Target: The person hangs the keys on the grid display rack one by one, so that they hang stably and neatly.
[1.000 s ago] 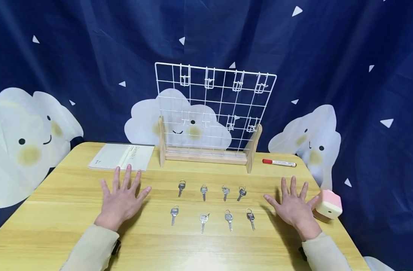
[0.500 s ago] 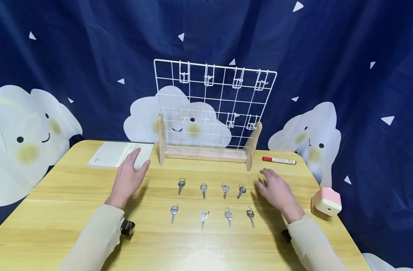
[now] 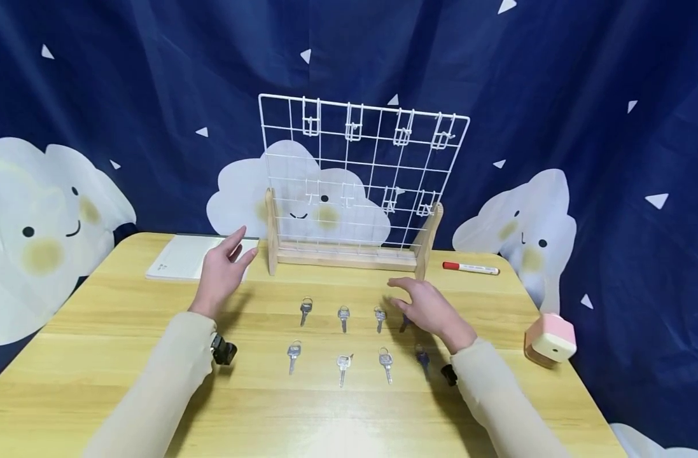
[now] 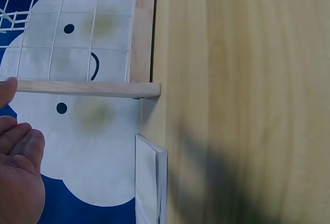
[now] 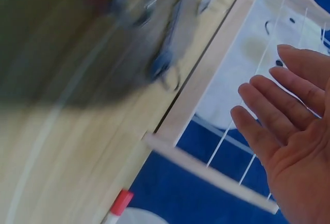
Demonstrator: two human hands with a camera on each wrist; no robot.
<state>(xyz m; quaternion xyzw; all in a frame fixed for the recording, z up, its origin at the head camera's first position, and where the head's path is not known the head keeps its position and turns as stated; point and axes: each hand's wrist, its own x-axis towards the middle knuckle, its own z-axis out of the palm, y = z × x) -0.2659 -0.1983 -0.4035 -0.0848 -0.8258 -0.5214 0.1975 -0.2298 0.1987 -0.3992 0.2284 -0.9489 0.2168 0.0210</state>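
Observation:
Several silver keys with small rings lie in two rows on the table, among them a back-row key (image 3: 306, 310) and a front-row key (image 3: 385, 364). Over the front edge of the notebook (image 3: 177, 257) my left hand (image 3: 219, 273) is raised, holding nothing, fingers loosely bent. My right hand (image 3: 431, 308) hovers above the right end of the back row and partly covers one key there. In the right wrist view its fingers (image 5: 268, 102) are extended, with nothing held. Behind the keys stands a white wire grid rack (image 3: 360, 178) on a wooden base (image 3: 349, 256), with several wire hooks.
A red-capped marker (image 3: 471, 268) lies at the back right. Near the right edge of the table stands a pink and cream box-shaped object (image 3: 551, 340). A blue curtain (image 3: 154, 76) with clouds hangs behind the table (image 3: 268, 413).
Both hands have lifted from the table, where they lay spread. The right has moved left over the keys; the left has shifted forward and slightly right. The keys lie as before.

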